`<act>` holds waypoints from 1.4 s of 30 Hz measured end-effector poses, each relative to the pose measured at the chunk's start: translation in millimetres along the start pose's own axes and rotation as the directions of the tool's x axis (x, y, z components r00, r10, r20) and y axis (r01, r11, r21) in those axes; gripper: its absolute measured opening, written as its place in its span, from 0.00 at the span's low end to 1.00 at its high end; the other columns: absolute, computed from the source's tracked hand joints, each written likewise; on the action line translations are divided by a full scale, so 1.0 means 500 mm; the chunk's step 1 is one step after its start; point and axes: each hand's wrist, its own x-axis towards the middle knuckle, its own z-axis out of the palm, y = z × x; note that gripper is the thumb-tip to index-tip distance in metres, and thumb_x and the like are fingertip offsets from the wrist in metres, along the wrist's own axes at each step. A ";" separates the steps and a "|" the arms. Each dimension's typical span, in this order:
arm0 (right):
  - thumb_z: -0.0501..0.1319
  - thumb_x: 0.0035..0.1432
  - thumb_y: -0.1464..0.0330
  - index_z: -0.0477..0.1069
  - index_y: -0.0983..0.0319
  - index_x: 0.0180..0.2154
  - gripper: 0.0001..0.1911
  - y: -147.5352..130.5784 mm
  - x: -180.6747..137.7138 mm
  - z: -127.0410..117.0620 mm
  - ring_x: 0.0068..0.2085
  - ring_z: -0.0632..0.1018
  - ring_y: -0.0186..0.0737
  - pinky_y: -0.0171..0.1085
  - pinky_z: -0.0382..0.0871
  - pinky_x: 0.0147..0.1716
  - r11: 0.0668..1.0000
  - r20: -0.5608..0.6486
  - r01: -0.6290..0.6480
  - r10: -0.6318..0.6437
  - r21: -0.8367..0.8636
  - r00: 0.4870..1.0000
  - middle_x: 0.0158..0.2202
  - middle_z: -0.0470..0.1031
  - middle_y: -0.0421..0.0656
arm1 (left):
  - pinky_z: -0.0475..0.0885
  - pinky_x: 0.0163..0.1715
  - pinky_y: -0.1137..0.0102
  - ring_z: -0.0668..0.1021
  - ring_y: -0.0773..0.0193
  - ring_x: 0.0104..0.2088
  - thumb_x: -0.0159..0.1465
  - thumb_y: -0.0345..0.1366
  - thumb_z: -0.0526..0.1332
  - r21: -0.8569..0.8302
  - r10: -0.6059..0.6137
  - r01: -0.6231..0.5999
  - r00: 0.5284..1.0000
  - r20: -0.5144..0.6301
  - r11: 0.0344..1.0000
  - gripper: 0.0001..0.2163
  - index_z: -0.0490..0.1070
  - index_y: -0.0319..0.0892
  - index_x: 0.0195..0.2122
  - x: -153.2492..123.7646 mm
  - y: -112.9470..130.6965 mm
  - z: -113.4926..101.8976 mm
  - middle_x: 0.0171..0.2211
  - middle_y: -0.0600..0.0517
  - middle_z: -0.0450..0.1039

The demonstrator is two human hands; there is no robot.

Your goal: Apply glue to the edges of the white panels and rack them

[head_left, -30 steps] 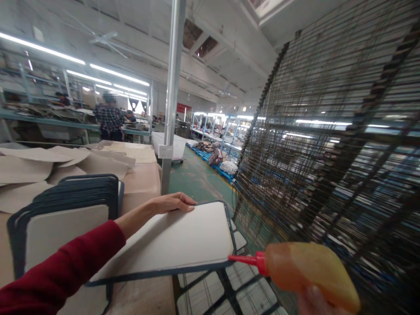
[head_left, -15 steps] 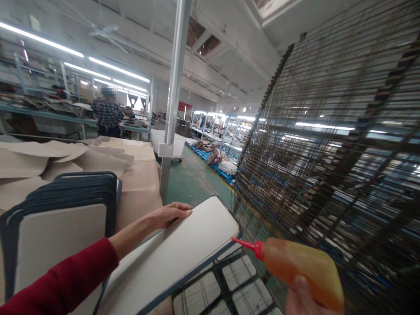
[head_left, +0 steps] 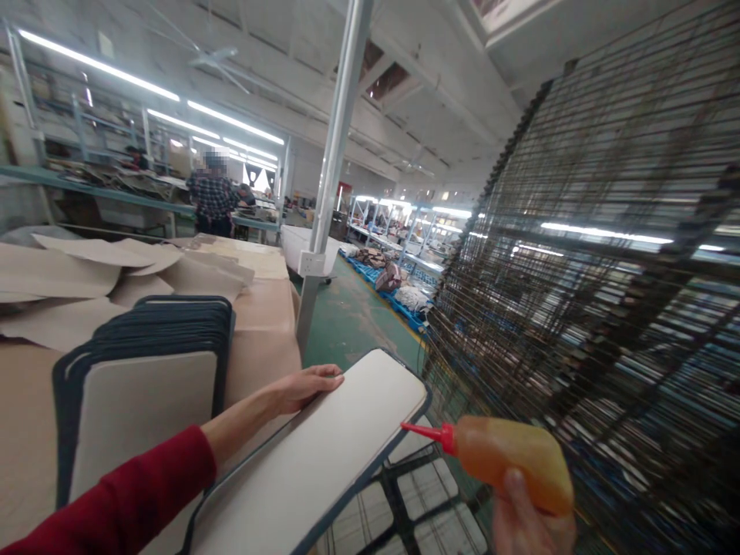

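Observation:
My left hand (head_left: 306, 386) grips the far edge of a white panel with a dark blue rim (head_left: 324, 455), which is tilted up off the table. My right hand (head_left: 529, 516) is closed around an orange squeeze bottle (head_left: 512, 460). The bottle's red nozzle touches or nearly touches the panel's right edge. A fanned stack of similar blue-rimmed panels (head_left: 144, 362) lies to the left on the paper-covered table (head_left: 260, 324).
A tall wire drying rack (head_left: 590, 308) fills the right side, with a lower shelf (head_left: 416, 501) holding white panels below the bottle. A grey pillar (head_left: 332, 177) stands behind the table. Loose brown paper sheets (head_left: 86, 270) lie at the back left. A person in a plaid shirt (head_left: 213, 202) stands far off.
The panel's near edge has tilted up more steeply in my left hand. The bottle stayed at its right edge while the view shifted slightly.

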 end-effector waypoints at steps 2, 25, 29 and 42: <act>0.71 0.42 0.60 0.70 0.59 0.42 0.24 0.000 -0.005 0.009 0.32 0.75 0.44 0.41 0.71 0.30 1.000 0.021 0.005 -0.005 0.002 1.000 0.34 0.75 0.43 | 0.65 0.23 0.75 0.72 0.70 0.22 0.43 0.51 0.72 0.004 0.001 -0.001 1.000 0.000 1.000 0.24 0.63 0.41 0.30 -0.002 0.000 -0.004 0.23 0.58 0.70; 0.75 0.27 0.61 0.72 0.62 0.28 0.23 -0.021 -0.012 0.043 0.27 0.76 0.38 0.29 0.72 0.26 0.983 0.088 -0.178 0.174 0.033 0.981 0.25 0.76 0.41 | 0.66 0.24 0.74 0.71 0.70 0.23 0.38 0.51 0.74 -0.002 -0.020 0.020 0.998 -0.068 1.000 0.28 0.62 0.41 0.31 0.003 0.013 -0.013 0.23 0.59 0.68; 0.75 0.28 0.58 0.71 0.61 0.25 0.22 -0.037 -0.020 0.055 0.26 0.76 0.38 0.30 0.72 0.25 0.984 0.118 -0.180 0.178 0.013 0.977 0.23 0.75 0.41 | 0.66 0.24 0.73 0.71 0.70 0.23 0.41 0.50 0.73 0.008 -0.038 0.039 0.995 -0.097 0.999 0.26 0.62 0.42 0.31 0.012 0.012 -0.017 0.23 0.59 0.68; 0.73 0.34 0.55 0.72 0.61 0.27 0.21 -0.034 -0.024 0.043 0.26 0.76 0.40 0.33 0.72 0.25 0.980 0.234 -0.197 0.185 0.029 0.954 0.23 0.75 0.43 | 0.66 0.23 0.74 0.71 0.69 0.21 0.51 0.44 0.70 -0.015 -0.037 0.034 0.981 -0.189 0.999 0.19 0.60 0.42 0.29 0.040 0.035 -0.020 0.21 0.58 0.68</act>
